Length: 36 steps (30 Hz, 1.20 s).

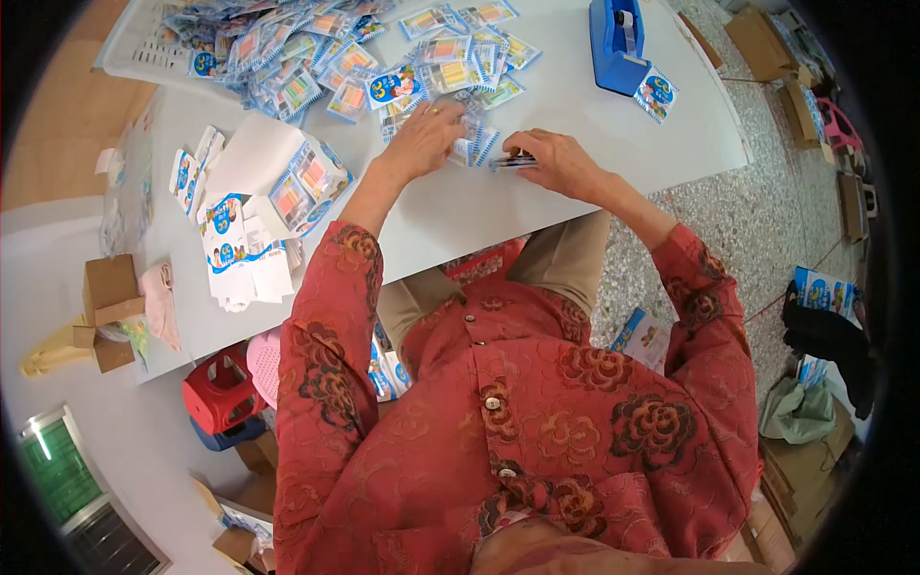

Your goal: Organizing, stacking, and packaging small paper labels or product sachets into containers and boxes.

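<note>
My right hand [561, 163] is closed around a thin stack of small packets [514, 163], held edge-on just above the table near its front edge. Bent over the loose packets, my left hand [426, 139] has its fingers closed on a small clear packet [471, 117], slightly blurred. Beyond that hand lies a spread of blue-and-white packets [446, 59] with coloured strips showing through their windows. To the left on the table is an opened white-and-blue display box [230, 235], with several packets [309, 182] at its right side.
A white plastic basket [144, 53] at the far left has a large heap of packets [287, 48] spilling from it. Toward the far right stands a blue tape dispenser [616, 48] beside a single packet [656, 94]. A red stool [220, 388] is below the table's left side.
</note>
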Each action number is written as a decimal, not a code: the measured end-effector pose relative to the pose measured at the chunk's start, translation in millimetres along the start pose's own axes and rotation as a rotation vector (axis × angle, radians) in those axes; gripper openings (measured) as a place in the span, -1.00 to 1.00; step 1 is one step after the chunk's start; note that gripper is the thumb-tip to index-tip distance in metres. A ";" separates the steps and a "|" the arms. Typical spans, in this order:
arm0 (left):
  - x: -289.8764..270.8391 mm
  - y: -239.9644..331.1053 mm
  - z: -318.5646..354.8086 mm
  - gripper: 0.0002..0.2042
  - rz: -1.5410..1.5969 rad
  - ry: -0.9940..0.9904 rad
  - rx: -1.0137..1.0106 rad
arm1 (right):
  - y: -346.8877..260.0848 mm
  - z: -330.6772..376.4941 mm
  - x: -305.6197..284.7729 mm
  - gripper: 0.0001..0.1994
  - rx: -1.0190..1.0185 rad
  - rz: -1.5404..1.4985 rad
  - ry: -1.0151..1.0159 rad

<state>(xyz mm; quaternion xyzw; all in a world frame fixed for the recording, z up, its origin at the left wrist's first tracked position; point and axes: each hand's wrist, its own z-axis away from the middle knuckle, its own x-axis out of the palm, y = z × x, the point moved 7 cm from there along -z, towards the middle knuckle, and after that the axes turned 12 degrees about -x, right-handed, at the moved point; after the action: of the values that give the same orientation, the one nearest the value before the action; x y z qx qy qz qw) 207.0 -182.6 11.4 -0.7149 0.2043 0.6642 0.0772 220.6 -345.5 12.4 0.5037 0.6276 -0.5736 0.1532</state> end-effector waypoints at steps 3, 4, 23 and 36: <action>-1.1 -0.1 3.3 -0.74 0.016 -0.038 -0.014 | -2.3 1.1 -2.5 -0.69 -0.036 0.041 -0.029; -3.9 0.2 5.7 -0.75 0.019 -0.020 -0.015 | 1.1 3.1 -1.1 -0.71 -0.013 0.057 -0.036; -10.1 -21.1 65.3 -0.40 0.186 -0.073 -0.583 | 0.3 10.3 3.2 -0.71 -0.044 0.090 -0.008; 9.5 -25.9 107.6 -0.50 0.588 -0.177 -0.902 | -1.2 5.5 11.5 -0.67 0.225 -0.170 0.133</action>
<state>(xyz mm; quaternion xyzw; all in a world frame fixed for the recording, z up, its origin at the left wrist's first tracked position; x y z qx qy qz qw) 118.7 -119.8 -13.4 -0.5314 0.0833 0.7371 -0.4091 212.4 -344.8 2.7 0.4996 0.6084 -0.6166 0.0046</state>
